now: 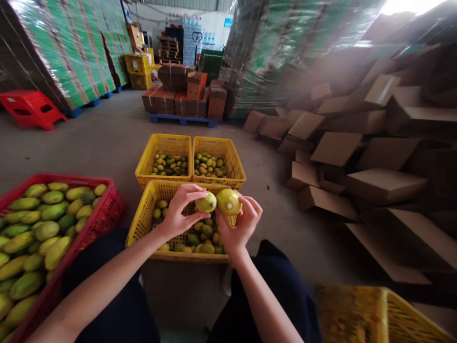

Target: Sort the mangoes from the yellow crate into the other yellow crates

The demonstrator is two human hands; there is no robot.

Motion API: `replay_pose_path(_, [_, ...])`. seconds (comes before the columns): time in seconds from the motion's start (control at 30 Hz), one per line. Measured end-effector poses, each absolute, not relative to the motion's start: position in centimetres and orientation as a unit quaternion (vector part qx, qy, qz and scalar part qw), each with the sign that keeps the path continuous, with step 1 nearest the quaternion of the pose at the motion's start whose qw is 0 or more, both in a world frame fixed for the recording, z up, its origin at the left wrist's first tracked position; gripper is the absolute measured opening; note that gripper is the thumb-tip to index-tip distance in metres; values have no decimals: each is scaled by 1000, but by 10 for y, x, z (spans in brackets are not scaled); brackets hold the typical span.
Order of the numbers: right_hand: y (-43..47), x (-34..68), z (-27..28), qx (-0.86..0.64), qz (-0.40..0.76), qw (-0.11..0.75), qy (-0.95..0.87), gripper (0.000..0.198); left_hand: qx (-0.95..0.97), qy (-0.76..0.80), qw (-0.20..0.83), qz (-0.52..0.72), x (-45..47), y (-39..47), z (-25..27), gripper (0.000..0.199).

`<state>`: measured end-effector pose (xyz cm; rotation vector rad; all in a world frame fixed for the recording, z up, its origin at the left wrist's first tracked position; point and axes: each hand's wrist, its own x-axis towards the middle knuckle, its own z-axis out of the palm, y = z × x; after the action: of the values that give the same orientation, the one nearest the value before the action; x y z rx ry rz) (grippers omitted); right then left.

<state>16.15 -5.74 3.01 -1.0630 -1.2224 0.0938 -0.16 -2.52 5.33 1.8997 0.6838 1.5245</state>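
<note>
Between thumb and fingers, my left hand (184, 209) grips a small greenish-yellow lemon (206, 202). A larger, yellower lemon (228, 202) is pinched in my right hand (244, 221), its knobbed end facing me. The two fruits are side by side, very close together; I cannot tell whether they touch. Both hands are raised over the near yellow crate (189, 257), which has loose lemons (205, 236) on its bottom. Part of that crate's inside is hidden behind my hands. To my left, a red crate (112, 200) is heaped with larger yellow-green lemons (46, 231).
Two more yellow crates (143, 159) with lemons stand just beyond. Cardboard boxes (335, 147) are piled along the right. A yellow crate (383, 305) sits at lower right, a red stool (34, 109) at far left. Bundled cardboard on a blue pallet (182, 119) stands ahead.
</note>
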Motion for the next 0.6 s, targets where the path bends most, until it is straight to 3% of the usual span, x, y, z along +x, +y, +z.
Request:
replay_pose_path(0.37, [-53,168,25,-416,-70,683,-596,66,776,194,95,592,-2,-22,54,49])
replay_pose_path(0.6, [-52,164,25,-407,-74,685,-600,62,778,203,75,590,-6,-25,52,50])
